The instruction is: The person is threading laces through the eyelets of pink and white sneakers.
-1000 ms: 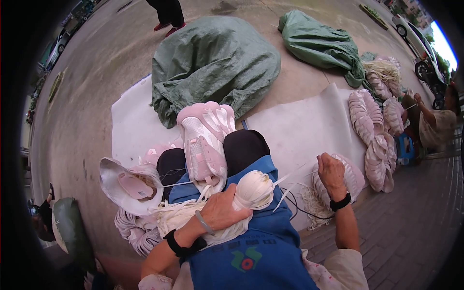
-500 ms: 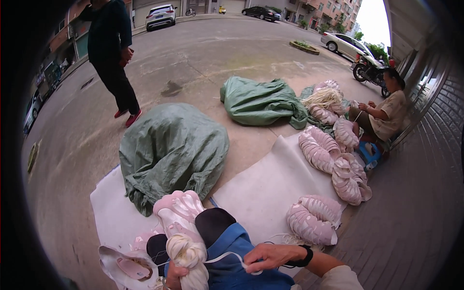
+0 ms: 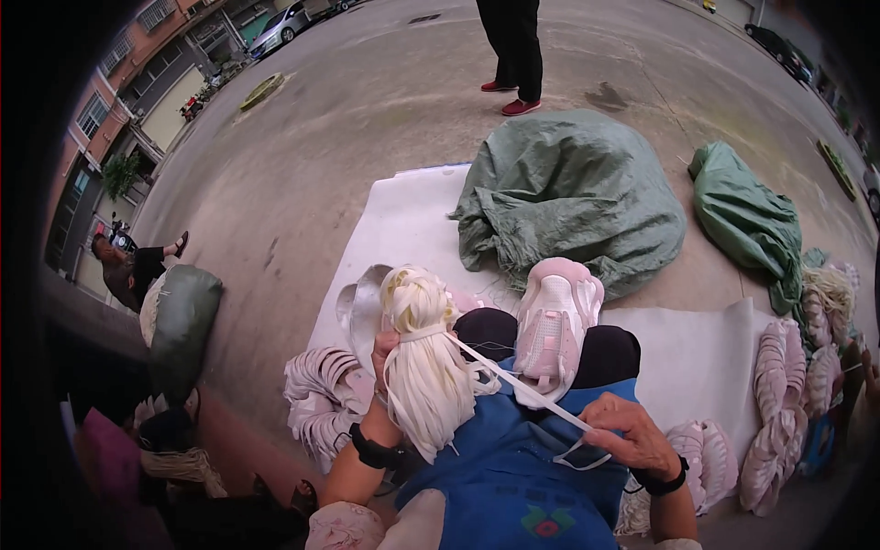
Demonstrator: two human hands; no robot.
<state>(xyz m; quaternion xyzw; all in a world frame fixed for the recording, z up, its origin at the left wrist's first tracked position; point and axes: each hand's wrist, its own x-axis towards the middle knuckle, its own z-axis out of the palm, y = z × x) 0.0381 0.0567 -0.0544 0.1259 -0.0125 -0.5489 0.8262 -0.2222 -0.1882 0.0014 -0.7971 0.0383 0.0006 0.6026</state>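
A thick bundle of cream-white shoelaces (image 3: 426, 367), tied round its middle, hangs over my lap. My left hand (image 3: 385, 356) is closed round it from the left, its fingers partly hidden behind the strands. One flat lace (image 3: 518, 380) runs taut from the bundle's tie down to my right hand (image 3: 632, 433), which pinches it and leaves a short end looped below. Between my dark-clad knees a pink and white sneaker (image 3: 555, 330) rests on the blue apron (image 3: 513, 458). Beside the bundle, another pale shoe (image 3: 357, 298) is partly hidden.
A big green sack (image 3: 577, 202) lies ahead on white sheeting (image 3: 385, 220), another green sack (image 3: 747, 215) to its right. Rows of nested pink shoe pieces (image 3: 321, 390) flank me on both sides. Someone in red shoes (image 3: 521, 106) stands beyond; another person (image 3: 137, 266) sits far left.
My view has swung left. The lace bundle has risen from my lap in my left hand, and the lace between my hands is now straight and longer.
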